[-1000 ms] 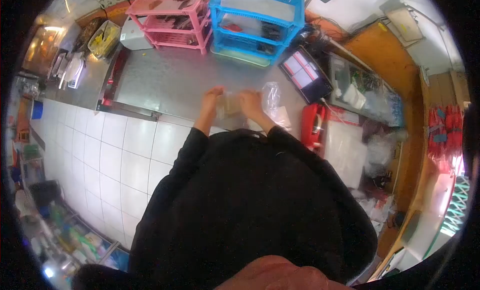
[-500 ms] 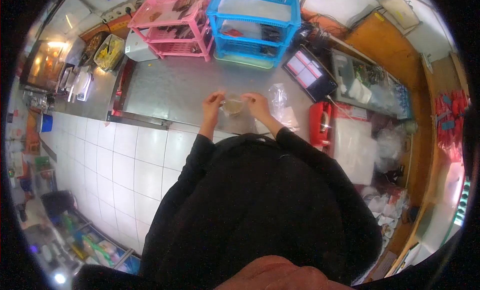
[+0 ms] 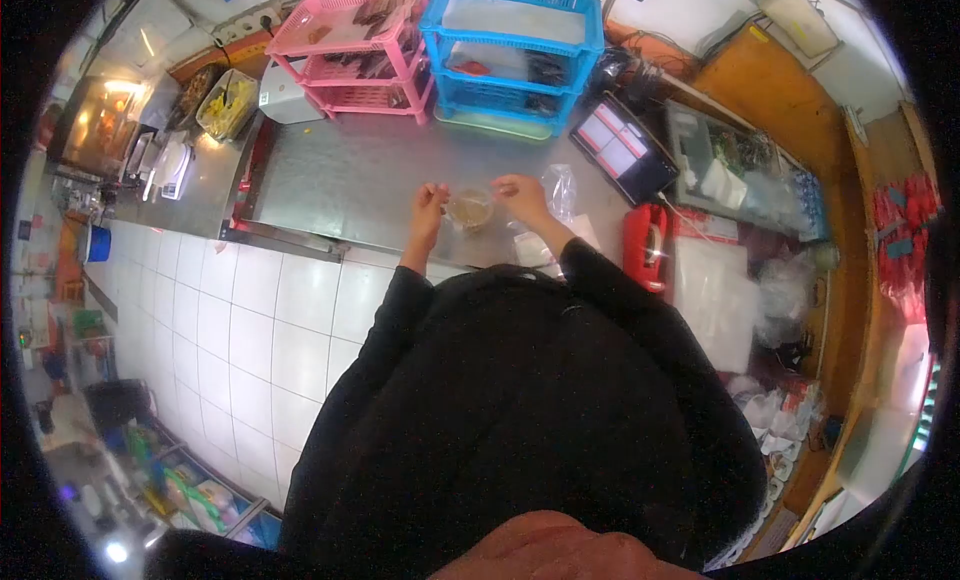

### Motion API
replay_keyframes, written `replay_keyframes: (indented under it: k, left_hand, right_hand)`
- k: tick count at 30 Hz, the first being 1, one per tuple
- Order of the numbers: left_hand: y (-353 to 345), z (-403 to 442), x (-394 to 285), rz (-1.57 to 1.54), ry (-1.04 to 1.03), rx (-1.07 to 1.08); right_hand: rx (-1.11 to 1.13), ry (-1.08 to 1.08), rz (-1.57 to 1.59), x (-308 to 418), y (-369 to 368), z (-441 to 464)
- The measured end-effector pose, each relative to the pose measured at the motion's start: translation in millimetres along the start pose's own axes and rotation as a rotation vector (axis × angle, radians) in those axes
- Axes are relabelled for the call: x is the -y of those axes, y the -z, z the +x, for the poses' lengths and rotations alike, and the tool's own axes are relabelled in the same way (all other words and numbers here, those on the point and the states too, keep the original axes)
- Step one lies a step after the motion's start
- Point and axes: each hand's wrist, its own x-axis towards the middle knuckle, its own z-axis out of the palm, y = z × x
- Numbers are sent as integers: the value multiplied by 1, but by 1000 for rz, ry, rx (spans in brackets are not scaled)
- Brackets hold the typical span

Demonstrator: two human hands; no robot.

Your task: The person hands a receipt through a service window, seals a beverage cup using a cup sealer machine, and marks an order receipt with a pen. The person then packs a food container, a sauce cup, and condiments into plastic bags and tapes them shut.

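Between my hands on the steel counter (image 3: pixel 340 180) sits a small, round, see-through plastic bag or bowl (image 3: pixel 471 210) with something brownish in it. Which of the two it is, I cannot tell. At its left edge, my left hand (image 3: pixel 429 208) has thumb and fingers pinched together. My right hand (image 3: pixel 524 200) is pinched too, just off its upper right edge. Whatever thin thing the fingertips hold is too small to make out. Close to my right hand lie a crumpled clear plastic bag (image 3: pixel 561 188) and a pale sheet or packet (image 3: pixel 532 248).
Pink (image 3: pixel 345 68) and blue (image 3: pixel 510 65) tiered racks stand at the back. A tablet (image 3: pixel 625 147) and a red device (image 3: pixel 646 247) are on the right, beside stacked clear plastic bags (image 3: pixel 712 305). Further left are a scale (image 3: pixel 174 170) and a tub of yellow food (image 3: pixel 228 105).
My hands have moved slightly apart, the right one rising a little off the clear plastic bag or bowl, which stays in place. The whole view has shifted slightly.
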Motion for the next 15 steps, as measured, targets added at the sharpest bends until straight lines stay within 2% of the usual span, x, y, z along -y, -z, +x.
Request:
replay_keyframes:
  k: [3,4,6,7,10,13,15]
  left_hand:
    - [5,6,6,-90,-120,39]
    - [7,9,8,-139,-176,64]
    - [9,9,3,-164,-96,46]
    - [5,6,-8,-177,-55,39]
    - [-20,-14,-36,-98,-144,157]
    - [-30,-8,-33,625,-387,319]
    - [-41,-9,-32,672,-353,266]
  right_hand:
    - [38,-18,194,1,2,-1]
    - [29,-2,150,4,3,-3]
    - [7,28,60,12,8,-7]
    - [7,12,110,13,8,-7]
    - [-2,-13,179,17,6,-6]
    - [-16,12,101,25,8,-6]
    - [-28,36,72,31,9,-5]
